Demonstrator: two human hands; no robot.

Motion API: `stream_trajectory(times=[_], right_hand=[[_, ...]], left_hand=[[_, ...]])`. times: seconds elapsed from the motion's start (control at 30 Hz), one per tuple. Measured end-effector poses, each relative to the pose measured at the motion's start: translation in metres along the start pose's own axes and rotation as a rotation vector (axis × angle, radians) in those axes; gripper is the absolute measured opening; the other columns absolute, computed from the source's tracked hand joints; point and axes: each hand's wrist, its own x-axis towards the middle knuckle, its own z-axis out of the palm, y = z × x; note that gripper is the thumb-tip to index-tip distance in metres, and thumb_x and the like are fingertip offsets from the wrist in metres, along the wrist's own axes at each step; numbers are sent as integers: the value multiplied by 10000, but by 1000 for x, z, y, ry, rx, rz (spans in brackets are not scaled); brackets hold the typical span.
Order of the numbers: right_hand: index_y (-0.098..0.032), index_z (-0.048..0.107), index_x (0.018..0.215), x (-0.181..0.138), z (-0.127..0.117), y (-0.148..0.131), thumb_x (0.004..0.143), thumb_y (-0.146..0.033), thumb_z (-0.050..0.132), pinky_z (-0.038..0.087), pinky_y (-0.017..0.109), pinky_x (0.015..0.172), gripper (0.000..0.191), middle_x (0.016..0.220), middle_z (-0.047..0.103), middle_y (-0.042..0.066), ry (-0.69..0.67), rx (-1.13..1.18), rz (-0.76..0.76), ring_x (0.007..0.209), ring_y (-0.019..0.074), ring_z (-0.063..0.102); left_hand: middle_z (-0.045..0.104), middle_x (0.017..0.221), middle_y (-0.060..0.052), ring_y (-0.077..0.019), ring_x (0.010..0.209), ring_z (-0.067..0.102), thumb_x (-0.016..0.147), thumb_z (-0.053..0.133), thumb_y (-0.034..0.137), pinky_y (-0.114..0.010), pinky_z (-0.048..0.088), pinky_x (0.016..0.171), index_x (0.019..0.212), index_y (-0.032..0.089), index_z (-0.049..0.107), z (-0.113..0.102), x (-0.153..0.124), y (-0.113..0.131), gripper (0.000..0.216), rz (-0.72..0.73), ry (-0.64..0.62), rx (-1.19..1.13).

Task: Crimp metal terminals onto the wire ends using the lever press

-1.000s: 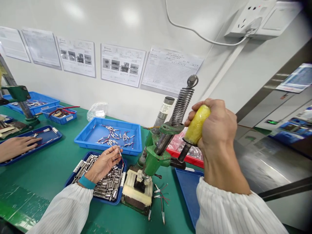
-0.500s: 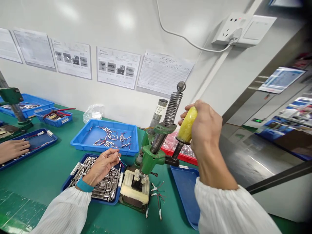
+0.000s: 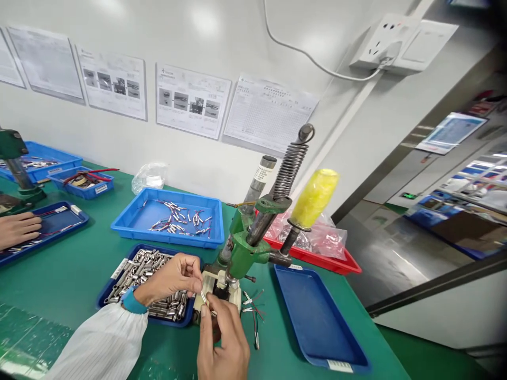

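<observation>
My left hand [image 3: 174, 279], with a teal band at the wrist, pinches a small wire lead with a white end [image 3: 203, 296]. From below, my right hand [image 3: 224, 338] pinches the lower end of the same piece between thumb and fingers. Both hands meet in front of the base of a green hand press [image 3: 245, 250], partly covering it. The press's yellow-wrapped handle [image 3: 317, 198] stands free, tilted up to the right. Under my left hand lies a dark blue tray [image 3: 119, 268] of small metal sleeves [image 3: 142, 269].
Several wire leads [image 3: 253, 311] lie right of the press. Behind is a blue tray [image 3: 119, 228] with more leads. At right are a dark blue tray [image 3: 317, 316] and a red tray [image 3: 352, 264] holding plastic bags. Another person's hand [image 3: 18, 229] rests over a tray at far left.
My right hand has let go of the yellow handle and come down to the left, to the wire lead. My left hand has moved slightly right and down with the lead. The view has shifted slightly.
</observation>
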Motion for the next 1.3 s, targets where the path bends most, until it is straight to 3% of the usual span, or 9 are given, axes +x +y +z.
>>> stream_trajectory(times=[0.2, 0.43, 0.53, 0.6, 0.73, 0.87, 1.07, 1.3], right_hand=[[-238, 787, 988, 1, -1, 6, 986, -385, 589, 514, 231, 764, 247, 889, 734, 47, -89, 168, 185, 829, 175, 703], [-190, 796, 926, 0, 0, 12, 929, -488, 633, 544, 267, 771, 339, 884, 751, 74, -127, 287, 372, 843, 216, 705], [-164, 800, 893, 3, 0, 14, 884, -559, 653, 517, 252, 595, 422, 749, 715, 71, -137, 308, 421, 659, 192, 645], [-150, 795, 865, 5, -1, 14, 850, -625, 656, 406, 219, 451, 495, 642, 649, 49, -160, 331, 498, 506, 137, 515], [-136, 787, 860, 7, -3, 14, 789, -726, 656, 309, 198, 408, 608, 626, 610, 42, -213, 392, 637, 455, 95, 409], [-133, 776, 874, 5, -1, 17, 779, -738, 658, 302, 194, 421, 623, 637, 608, 41, -210, 396, 659, 470, 93, 406], [-135, 754, 813, 0, 4, 21, 814, -668, 671, 312, 191, 424, 539, 623, 594, 29, -154, 342, 575, 480, 92, 403], [-141, 762, 878, -2, 2, 22, 828, -641, 681, 311, 185, 395, 510, 626, 595, 17, -142, 423, 611, 441, 87, 426]], left_hand=[[680, 576, 1, -82, 462, 570, 615, 901, 557, -184, 432, 473, 690, 125, 634, -1, 1, 1, 514, -23, -55, 86], [696, 647, -14, -89, 537, 589, 702, 861, 538, -201, 463, 547, 818, 106, 721, 0, 0, 5, 469, -44, -92, 150], [698, 658, -18, -94, 554, 589, 719, 853, 528, -208, 460, 562, 835, 109, 738, 0, 0, 5, 450, -39, -96, 164], [700, 664, -21, -98, 563, 588, 712, 857, 529, -212, 456, 571, 855, 110, 750, 0, 0, 5, 456, -36, -98, 173], [710, 688, -29, -104, 581, 586, 692, 866, 538, -220, 453, 585, 892, 112, 762, 0, 1, 6, 481, -38, -105, 187], [679, 662, 2, -91, 571, 564, 696, 868, 522, -206, 436, 578, 822, 120, 729, 0, 1, 5, 444, -37, -87, 211], [643, 623, 29, -91, 566, 552, 673, 898, 460, -196, 412, 561, 742, 127, 678, 0, 2, 2, 405, -50, -56, 258], [716, 750, -39, -120, 641, 612, 747, 810, 571, -227, 467, 623, 927, 119, 748, 1, -2, 7, 490, -75, -139, 237]])
